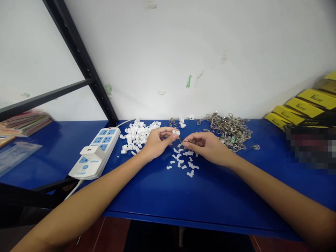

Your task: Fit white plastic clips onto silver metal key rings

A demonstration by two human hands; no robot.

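Observation:
My left hand (159, 141) pinches a small white plastic piece (176, 132) between thumb and fingers. Close by on the right, my right hand (206, 146) is closed on a thin wire (185, 141) that runs toward the white piece. Whether wire and piece are joined cannot be made out. Beneath the hands lie several small flat white tabs (179, 156). A heap of white plastic pieces (138, 134) sits beside my left hand. Behind my right hand is a tangled pile of coiled wires (225, 126).
On the left stands a white power strip (101, 143) with a plugged-in adapter, near a black shelf post (86, 66). Yellow boxes (301, 106) are stacked at the right. Stacked papers (28, 122) lie far left on the blue table (183, 199), against the white wall.

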